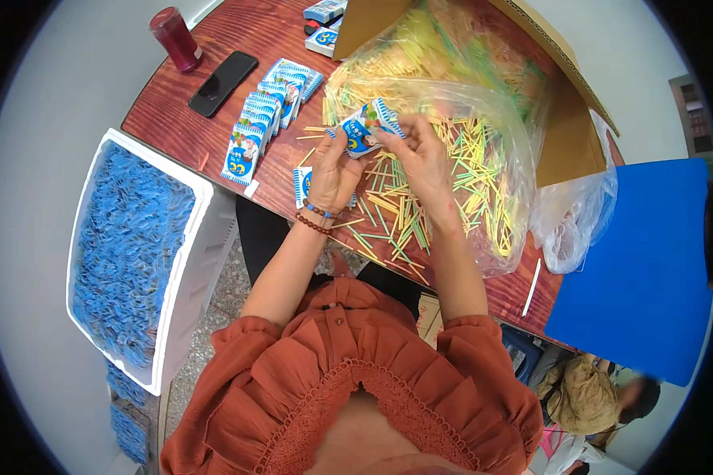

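Note:
Both my hands hold one small blue-and-white printed packet (360, 136) above the table. My left hand (337, 178) grips its left end with thumb and fingers, and my right hand (424, 158) pinches its right side. A second packet (302, 184) lies under my left wrist, partly hidden by it. Loose thin yellow and green straws (404, 210) are strewn beneath and between my hands. Left of them, overlapping rows of similar packets (244, 150) lie on the table.
A clear plastic bag (515, 214) of straws spills from a cardboard box (562, 150). A phone (223, 83) and a red jar (176, 39) lie far left. A white tub (202, 237) of blue packets stands left. A blue panel (634, 269) is at right, another person (594, 396) below it.

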`<state>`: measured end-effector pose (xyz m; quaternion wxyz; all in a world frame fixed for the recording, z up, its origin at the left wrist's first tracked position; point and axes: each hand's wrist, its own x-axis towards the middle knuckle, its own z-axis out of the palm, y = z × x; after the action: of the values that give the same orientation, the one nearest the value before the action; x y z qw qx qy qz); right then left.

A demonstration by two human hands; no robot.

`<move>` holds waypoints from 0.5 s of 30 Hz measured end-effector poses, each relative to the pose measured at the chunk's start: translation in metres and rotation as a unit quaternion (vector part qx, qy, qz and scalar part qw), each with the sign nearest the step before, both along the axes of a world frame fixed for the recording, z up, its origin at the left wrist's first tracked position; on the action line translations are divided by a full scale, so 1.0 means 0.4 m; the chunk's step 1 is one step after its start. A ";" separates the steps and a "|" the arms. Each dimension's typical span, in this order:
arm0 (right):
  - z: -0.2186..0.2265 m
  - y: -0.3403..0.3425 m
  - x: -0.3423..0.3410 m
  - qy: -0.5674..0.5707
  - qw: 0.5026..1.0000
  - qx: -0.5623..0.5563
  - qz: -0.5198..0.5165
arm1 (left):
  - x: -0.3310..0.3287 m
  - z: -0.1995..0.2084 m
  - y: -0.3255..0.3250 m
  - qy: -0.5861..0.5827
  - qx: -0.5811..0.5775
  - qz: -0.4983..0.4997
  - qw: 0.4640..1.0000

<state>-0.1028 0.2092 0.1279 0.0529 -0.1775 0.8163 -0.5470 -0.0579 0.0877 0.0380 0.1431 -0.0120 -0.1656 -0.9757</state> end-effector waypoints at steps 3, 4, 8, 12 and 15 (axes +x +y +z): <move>-0.006 -0.026 0.015 0.028 0.994 -0.086 0.055 | 0.015 0.003 -0.029 -0.001 0.002 0.004 1.000; -0.012 -0.034 0.006 0.025 0.994 -0.086 0.059 | 0.022 0.003 -0.040 -0.002 0.002 0.009 1.000; -0.005 -0.046 -0.014 0.036 0.995 0.006 0.092 | 0.039 -0.021 -0.072 -0.037 -0.016 0.091 0.995; -0.015 -0.114 0.011 0.025 0.991 -0.055 0.118 | 0.084 0.017 -0.100 -0.059 0.020 0.138 0.988; -0.054 -0.213 0.023 -0.160 0.944 -0.170 0.233 | 0.173 -0.021 -0.175 -0.125 -0.129 0.281 0.943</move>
<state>-0.0938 0.1242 0.1063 0.2782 -0.2793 0.6275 -0.6714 0.0113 0.0178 0.0298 0.3871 0.1384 -0.3033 -0.8597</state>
